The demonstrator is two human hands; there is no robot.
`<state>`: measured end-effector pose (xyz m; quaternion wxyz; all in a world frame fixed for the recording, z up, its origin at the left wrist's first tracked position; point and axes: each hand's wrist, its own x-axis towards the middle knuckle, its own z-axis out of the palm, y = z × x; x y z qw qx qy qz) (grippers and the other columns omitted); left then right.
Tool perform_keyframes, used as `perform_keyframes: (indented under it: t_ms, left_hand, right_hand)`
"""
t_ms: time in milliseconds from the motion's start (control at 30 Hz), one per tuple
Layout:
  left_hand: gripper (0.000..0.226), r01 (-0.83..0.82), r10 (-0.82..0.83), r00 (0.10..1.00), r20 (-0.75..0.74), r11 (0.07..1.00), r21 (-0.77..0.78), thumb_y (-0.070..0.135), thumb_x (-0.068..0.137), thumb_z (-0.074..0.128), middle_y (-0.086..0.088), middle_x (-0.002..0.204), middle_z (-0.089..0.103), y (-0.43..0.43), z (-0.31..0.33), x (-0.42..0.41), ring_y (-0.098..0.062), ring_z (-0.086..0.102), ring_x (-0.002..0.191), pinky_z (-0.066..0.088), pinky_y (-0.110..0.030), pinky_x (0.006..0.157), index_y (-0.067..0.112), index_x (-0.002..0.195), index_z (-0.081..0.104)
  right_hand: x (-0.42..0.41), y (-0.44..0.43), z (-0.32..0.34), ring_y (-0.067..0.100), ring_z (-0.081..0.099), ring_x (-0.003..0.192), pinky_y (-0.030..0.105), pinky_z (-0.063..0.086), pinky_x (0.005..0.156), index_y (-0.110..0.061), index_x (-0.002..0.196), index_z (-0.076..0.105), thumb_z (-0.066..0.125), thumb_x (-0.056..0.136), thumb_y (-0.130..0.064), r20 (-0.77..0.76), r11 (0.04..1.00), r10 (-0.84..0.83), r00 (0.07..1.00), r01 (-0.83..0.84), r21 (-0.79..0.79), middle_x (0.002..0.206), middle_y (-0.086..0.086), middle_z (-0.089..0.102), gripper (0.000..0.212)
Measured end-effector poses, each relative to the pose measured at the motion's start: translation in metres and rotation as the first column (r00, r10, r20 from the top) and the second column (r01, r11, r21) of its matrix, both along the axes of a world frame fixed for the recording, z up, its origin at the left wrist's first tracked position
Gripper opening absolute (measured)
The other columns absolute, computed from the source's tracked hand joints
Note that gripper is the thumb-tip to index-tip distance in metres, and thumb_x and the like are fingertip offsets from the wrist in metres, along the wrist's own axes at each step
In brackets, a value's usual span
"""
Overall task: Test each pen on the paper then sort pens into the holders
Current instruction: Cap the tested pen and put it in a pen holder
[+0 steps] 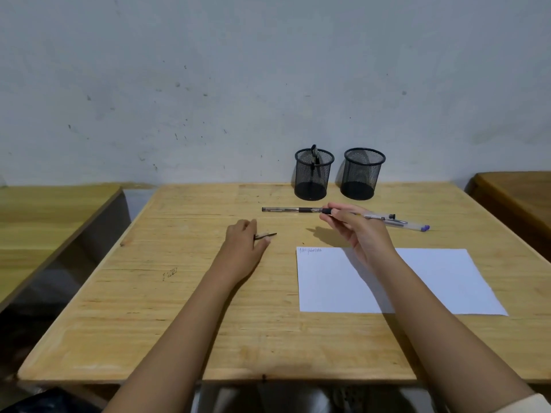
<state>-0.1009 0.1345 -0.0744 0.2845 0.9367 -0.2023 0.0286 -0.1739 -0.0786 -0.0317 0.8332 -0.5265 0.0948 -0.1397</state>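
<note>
My right hand [360, 234] grips a pen [378, 217] by its black grip, just above the far edge of the white paper [423, 281]. The paper bears small scribbles at its top left corner. My left hand [243, 242] rests on the table and pinches a small dark pen cap [267, 235]. A black-gripped clear pen [283, 209] lies behind the hands. A clear pen with a purple end [416, 226] lies to the right. Two black mesh holders stand at the back. The left holder [313, 177] has one pen in it. The right holder [362, 177] looks empty.
The wooden table [179, 308] stands against a pale wall. Another wooden table [44, 222] stands to the left across a gap. A darker one [518, 198] is at the right edge.
</note>
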Motion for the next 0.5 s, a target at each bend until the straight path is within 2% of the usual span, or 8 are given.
perform_keyframes:
  t_ms: [67,167,267,367,500]
  left_hand:
    - [0.035,-0.023,0.022,0.999,0.042,1.000,0.011,0.029,0.096,0.048,-0.009,0.123,0.051,-0.002,-0.004,0.005,-0.024,0.039,0.118,0.036,-0.028,0.091,0.004,0.118,0.058]
    - [0.023,-0.018,0.028,0.994,0.105,0.996,-0.089,0.020,0.094,0.052,-0.006,0.106,0.059,-0.006,-0.001,0.005,-0.021,0.052,0.105,0.039,-0.023,0.082,0.006,0.106,0.066]
    - [0.013,0.018,-0.018,1.000,0.003,0.957,-0.290,0.017,0.088,0.062,0.002,0.096,0.067,-0.006,0.008,-0.003,-0.011,0.060,0.093,0.043,-0.017,0.078,0.012,0.099,0.068]
    - [0.012,0.082,-0.143,0.985,-0.094,0.878,-0.471,0.017,0.083,0.068,0.009,0.092,0.070,-0.011,0.016,-0.013,0.000,0.062,0.088,0.045,-0.010,0.077,0.019,0.095,0.070]
    - [0.013,0.088,-0.233,0.961,-0.147,0.767,-0.635,0.011,0.081,0.071,0.004,0.089,0.071,-0.019,0.027,-0.022,-0.005,0.064,0.083,0.049,-0.016,0.075,0.023,0.087,0.071]
  right_hand:
    - [-0.001,0.000,0.002,0.027,0.070,0.092,0.021,0.056,0.078,0.008,0.099,0.065,0.058,0.083,0.007,-0.009,1.000,0.015,1.000,-0.015,0.000,0.097,0.020,0.070,0.018]
    - [-0.004,0.002,0.002,0.027,0.070,0.089,0.021,0.056,0.078,0.008,0.094,0.066,0.057,0.083,0.006,-0.011,0.999,0.045,0.999,-0.045,-0.013,0.097,0.022,0.070,0.014]
    - [-0.007,0.005,0.001,0.026,0.071,0.084,0.020,0.057,0.074,0.013,0.099,0.064,0.057,0.083,0.006,-0.001,0.996,0.089,0.996,-0.089,-0.003,0.097,0.023,0.069,0.019]
    - [-0.010,0.009,0.002,0.026,0.071,0.080,0.021,0.058,0.072,0.014,0.100,0.063,0.058,0.083,0.006,-0.008,0.992,0.127,0.992,-0.126,0.007,0.095,0.023,0.070,0.020]
    - [-0.013,0.011,0.003,0.027,0.071,0.079,0.021,0.058,0.069,0.012,0.097,0.065,0.059,0.082,0.006,-0.024,0.987,0.159,0.987,-0.159,-0.015,0.093,0.026,0.070,0.017]
